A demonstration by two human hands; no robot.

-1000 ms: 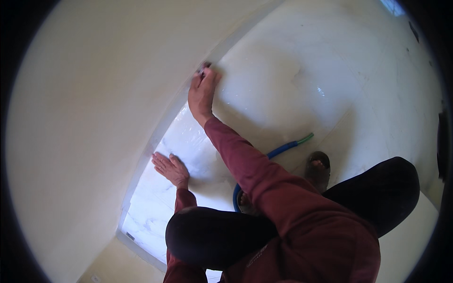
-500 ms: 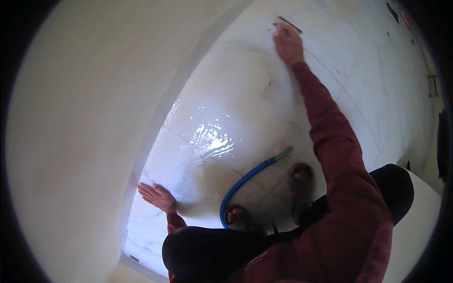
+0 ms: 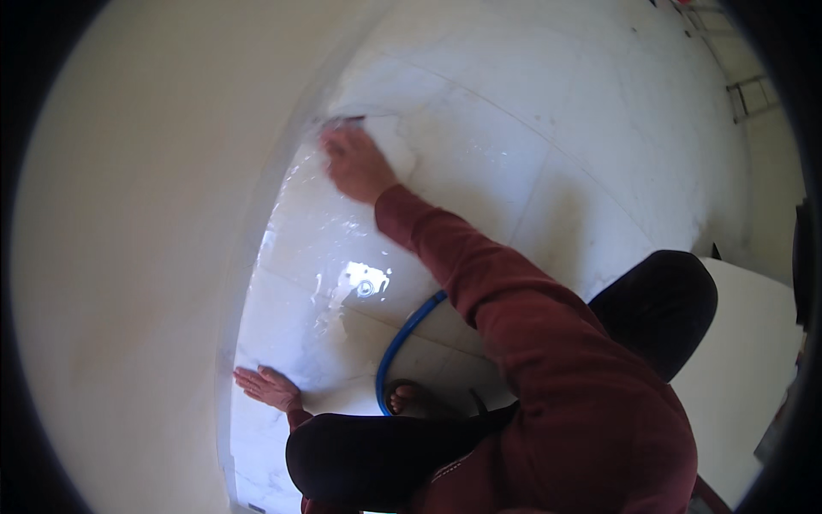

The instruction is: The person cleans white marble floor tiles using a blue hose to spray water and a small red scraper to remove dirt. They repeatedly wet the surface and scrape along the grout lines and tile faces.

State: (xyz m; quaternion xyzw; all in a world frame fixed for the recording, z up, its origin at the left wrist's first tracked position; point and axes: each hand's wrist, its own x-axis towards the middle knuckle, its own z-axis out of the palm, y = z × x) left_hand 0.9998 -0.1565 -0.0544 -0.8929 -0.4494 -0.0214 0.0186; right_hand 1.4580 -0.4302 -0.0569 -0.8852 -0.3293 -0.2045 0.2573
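Note:
Wet white marbled floor tiles [image 3: 479, 137] lie under both my hands. My right hand [image 3: 358, 163] reaches out across them near the wall's foot, slightly blurred. Its fingers are closed round a thin, dark straight-edged tool [image 3: 353, 119]; the rest of that tool is hidden by the hand. A film of water [image 3: 364, 278] shines between my two hands. Close to the wall, at lower left, my left hand [image 3: 270, 388] lies flat on the floor with fingers stretched out, holding nothing. A blue hose [image 3: 409, 324] curves beside my foot and passes under my right arm.
A pale wall [image 3: 145, 240] with a low skirting strip [image 3: 242, 300] runs along the left. My bare foot [image 3: 402, 397] is near the hose. At far right are a metal frame like a ladder [image 3: 753, 98] and a white flat panel [image 3: 745, 343].
My right hand has swept left and nearer with the dark-edged tool, from the far floor to beside the wall. My right arm now covers the hose's green end. My left hand stays flat.

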